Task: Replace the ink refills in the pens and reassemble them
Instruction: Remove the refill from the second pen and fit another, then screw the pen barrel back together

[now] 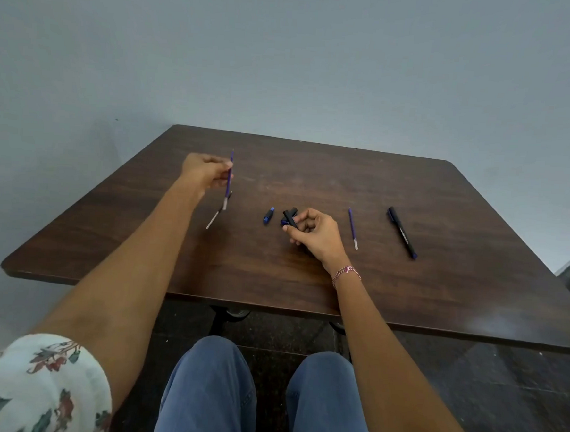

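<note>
Left hand [203, 173] outstretched pinches a blue refill [229, 179] upright; right hand [312, 232] grips a black barrel [289, 217].

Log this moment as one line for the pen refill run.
left hand: pinches blue refill, lifted | right hand: grips black barrel | table: pale refill, blue cap, second blue refill, whole black pen | held refill outside barrel
</note>
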Motion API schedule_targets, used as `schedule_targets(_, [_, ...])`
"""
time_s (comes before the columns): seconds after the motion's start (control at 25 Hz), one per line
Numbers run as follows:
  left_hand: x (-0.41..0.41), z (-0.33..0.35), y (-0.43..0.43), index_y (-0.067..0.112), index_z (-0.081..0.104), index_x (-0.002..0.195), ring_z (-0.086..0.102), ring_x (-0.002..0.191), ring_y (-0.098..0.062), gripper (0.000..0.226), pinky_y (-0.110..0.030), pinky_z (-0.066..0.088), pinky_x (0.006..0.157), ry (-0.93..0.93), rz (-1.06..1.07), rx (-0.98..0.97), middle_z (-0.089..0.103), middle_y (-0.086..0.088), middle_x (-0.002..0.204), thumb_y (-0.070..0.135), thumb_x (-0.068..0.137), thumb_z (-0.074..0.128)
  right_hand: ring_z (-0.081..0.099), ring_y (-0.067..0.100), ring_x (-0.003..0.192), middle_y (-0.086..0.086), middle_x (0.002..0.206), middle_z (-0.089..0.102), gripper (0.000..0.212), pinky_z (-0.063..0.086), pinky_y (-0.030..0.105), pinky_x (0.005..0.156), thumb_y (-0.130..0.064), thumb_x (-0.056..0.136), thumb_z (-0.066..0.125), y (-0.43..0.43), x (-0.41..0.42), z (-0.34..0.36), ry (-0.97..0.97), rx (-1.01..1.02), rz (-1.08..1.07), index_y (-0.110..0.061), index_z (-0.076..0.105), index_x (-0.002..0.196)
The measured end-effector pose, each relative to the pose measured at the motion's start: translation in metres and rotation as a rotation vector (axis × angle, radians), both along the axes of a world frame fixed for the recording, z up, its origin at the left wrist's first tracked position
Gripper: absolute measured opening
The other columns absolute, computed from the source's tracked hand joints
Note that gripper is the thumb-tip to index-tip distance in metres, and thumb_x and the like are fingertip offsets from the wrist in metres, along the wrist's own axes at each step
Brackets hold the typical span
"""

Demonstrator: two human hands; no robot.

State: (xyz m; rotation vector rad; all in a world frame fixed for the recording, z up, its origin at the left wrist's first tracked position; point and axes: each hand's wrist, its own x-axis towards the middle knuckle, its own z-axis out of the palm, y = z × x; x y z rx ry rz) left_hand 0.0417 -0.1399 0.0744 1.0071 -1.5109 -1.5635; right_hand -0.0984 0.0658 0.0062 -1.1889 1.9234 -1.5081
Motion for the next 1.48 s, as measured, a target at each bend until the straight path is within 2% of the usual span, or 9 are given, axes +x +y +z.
schedule_targets(0.16, [0.005,-0.005,-0.015,-0.002,0.067,0.079,0.058,0.037,-0.008,0.004,-0.017,0.052,0.043,-0.424,0.070,-0.132,0.063,-0.007,0.055,-0.001,0.082,0.070,0.065,0.003,0.055,-0.001,0.066,0.068,0.018,0.050,0.013,0.057,-0.012,0.079,0.076,-0.001,0.002,0.002,-0.008,-0.003,0.022,-0.019,0.059,0.082])
schedule_targets(0.28, [0.005,-0.012,-0.018,0.000,0.073,0.088,0.065,0.056,-0.019,0.014,-0.032,0.060,0.070,-0.692,0.106,-0.265,0.071,-0.014,0.079,0.012,0.080,0.076,0.064,0.004,0.053,0.002,0.066,0.065,0.019,0.050,0.013,0.055,-0.012,0.078,0.077,0.000,0.001,0.000,-0.033,-0.032,0.003,-0.017,0.058,0.082])
schedule_targets(0.4, [0.006,-0.021,-0.012,0.002,0.073,0.091,0.071,0.074,-0.022,0.021,-0.038,0.059,0.079,-0.830,0.126,-0.293,0.073,-0.013,0.085,0.020,0.080,0.076,0.065,0.006,0.053,0.001,0.065,0.066,0.021,0.051,0.015,0.056,-0.015,0.078,0.078,-0.001,0.000,0.000,-0.048,-0.032,0.005,-0.018,0.058,0.082])
schedule_targets(0.6, [0.006,-0.025,-0.011,0.004,0.072,0.092,0.071,0.074,-0.020,0.026,-0.037,0.059,0.079,-0.893,0.124,-0.272,0.073,-0.010,0.087,0.025,0.078,0.079,0.067,0.008,0.057,-0.003,0.062,0.069,0.021,0.053,0.017,0.060,-0.018,0.077,0.079,-0.003,0.002,0.001,-0.049,-0.060,0.013,-0.019,0.059,0.082])
schedule_targets(0.8, [0.006,-0.032,-0.013,0.004,0.070,0.091,0.068,0.069,-0.018,0.032,-0.036,0.059,0.076,-0.819,0.136,-0.163,0.071,-0.010,0.081,0.030,0.075,0.080,0.067,0.007,0.059,-0.002,0.066,0.069,0.021,0.052,0.015,0.061,-0.018,0.077,0.078,-0.001,0.002,-0.001,-0.085,-0.071,0.020,-0.018,0.059,0.085])
schedule_targets(0.92, [0.001,-0.029,-0.007,0.007,0.069,0.088,0.067,0.081,-0.023,0.037,-0.034,0.054,0.072,-0.743,0.251,-0.230,0.072,-0.010,0.088,0.041,0.077,0.076,0.067,0.009,0.060,0.002,0.069,0.070,0.021,0.052,0.017,0.062,-0.019,0.077,0.078,-0.001,0.000,0.000,-0.110,-0.088,0.006,-0.017,0.059,0.086])
schedule_targets(1.04, [-0.018,-0.023,0.017,0.014,0.073,0.090,0.061,0.075,-0.014,0.024,-0.030,0.049,0.071,-0.472,0.305,-0.291,0.072,-0.004,0.088,0.036,0.080,0.074,0.067,0.008,0.062,0.001,0.070,0.072,0.018,0.050,0.015,0.056,-0.022,0.078,0.077,-0.001,0.000,0.003,-0.136,-0.117,-0.010,-0.017,0.062,0.087])
schedule_targets(1.2, [-0.049,-0.028,0.070,0.019,0.068,0.077,0.063,0.063,-0.008,0.010,-0.027,0.055,0.069,-0.122,0.151,-0.276,0.068,0.004,0.069,0.025,0.081,0.075,0.068,0.007,0.067,0.000,0.072,0.073,0.016,0.047,0.016,0.053,-0.022,0.082,0.074,-0.001,0.000,0.004,-0.186,-0.174,-0.050,-0.011,0.066,0.089])
schedule_targets(1.48, [-0.059,-0.061,0.118,0.002,0.071,0.089,0.063,0.055,-0.001,0.009,-0.016,0.053,0.057,0.144,0.014,-0.196,0.069,-0.001,0.070,0.009,0.084,0.071,0.061,-0.001,0.081,-0.003,0.091,0.060,0.012,0.054,0.027,0.078,-0.025,0.076,0.079,-0.005,-0.006,0.000,-0.148,-0.276,-0.192,-0.021,0.068,0.080])
